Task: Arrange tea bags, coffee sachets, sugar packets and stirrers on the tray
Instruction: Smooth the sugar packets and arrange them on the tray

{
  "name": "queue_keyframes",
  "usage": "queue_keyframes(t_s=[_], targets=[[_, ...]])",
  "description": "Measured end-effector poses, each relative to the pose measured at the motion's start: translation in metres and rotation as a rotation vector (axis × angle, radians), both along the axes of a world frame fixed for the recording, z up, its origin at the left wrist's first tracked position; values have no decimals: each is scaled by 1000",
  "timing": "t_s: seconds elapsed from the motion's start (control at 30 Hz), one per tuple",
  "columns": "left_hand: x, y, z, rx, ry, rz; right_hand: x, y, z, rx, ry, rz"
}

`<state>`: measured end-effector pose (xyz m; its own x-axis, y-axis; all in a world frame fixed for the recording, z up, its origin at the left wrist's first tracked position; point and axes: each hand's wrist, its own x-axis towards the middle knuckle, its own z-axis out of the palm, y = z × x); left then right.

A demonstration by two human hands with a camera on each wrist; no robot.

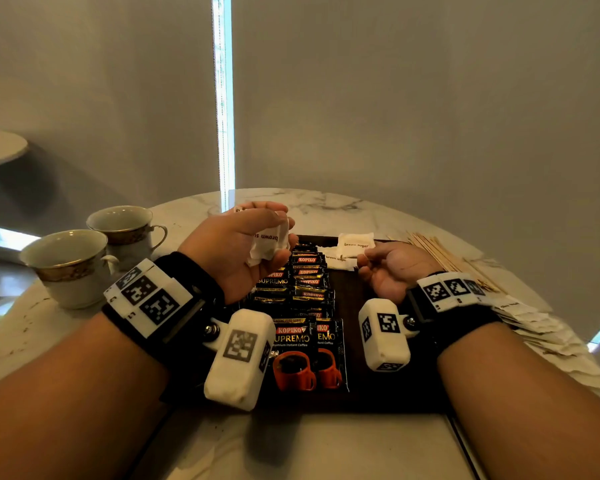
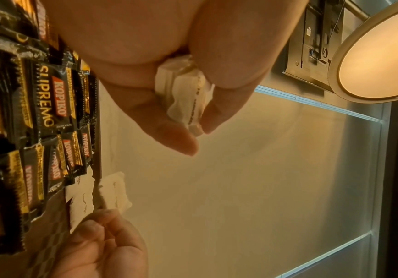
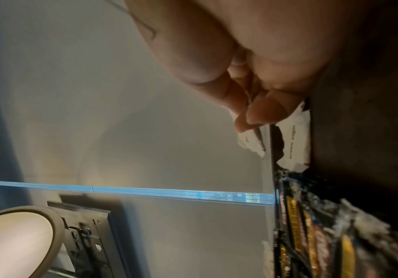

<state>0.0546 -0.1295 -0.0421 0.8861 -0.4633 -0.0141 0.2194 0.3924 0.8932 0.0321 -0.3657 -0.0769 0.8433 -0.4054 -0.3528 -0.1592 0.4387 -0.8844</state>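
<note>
A dark tray (image 1: 378, 382) holds rows of black Kopiko coffee sachets (image 1: 305, 282) (image 2: 48, 97). My left hand (image 1: 267, 237) hovers over the tray's far left and grips a small bunch of white brown-sugar packets (image 1: 269, 242) (image 2: 186, 94). At the tray's far end a sugar packet (image 1: 336, 259) (image 2: 81, 203) (image 3: 295, 139) lies flat. My right hand (image 1: 362, 265) (image 2: 98, 225) (image 3: 248, 114) pinches its near edge with curled fingertips. Another sugar packet (image 1: 355, 243) (image 2: 114, 191) leans on the far rim.
Wooden stirrers (image 1: 444, 254) fan out on the marble table right of the tray. Pale tea bags (image 1: 541, 327) lie in a row behind my right wrist. Two gold-banded cups (image 1: 70, 265) (image 1: 125, 230) stand at the left.
</note>
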Motion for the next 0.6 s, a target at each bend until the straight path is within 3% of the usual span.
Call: queue_keyframes(t_s=[0.27, 0.6], targets=[[-2, 0, 1, 6, -6, 10, 1, 7, -7, -68, 108, 69], [-3, -1, 0, 15, -12, 1, -1, 13, -5, -33, 86, 147]])
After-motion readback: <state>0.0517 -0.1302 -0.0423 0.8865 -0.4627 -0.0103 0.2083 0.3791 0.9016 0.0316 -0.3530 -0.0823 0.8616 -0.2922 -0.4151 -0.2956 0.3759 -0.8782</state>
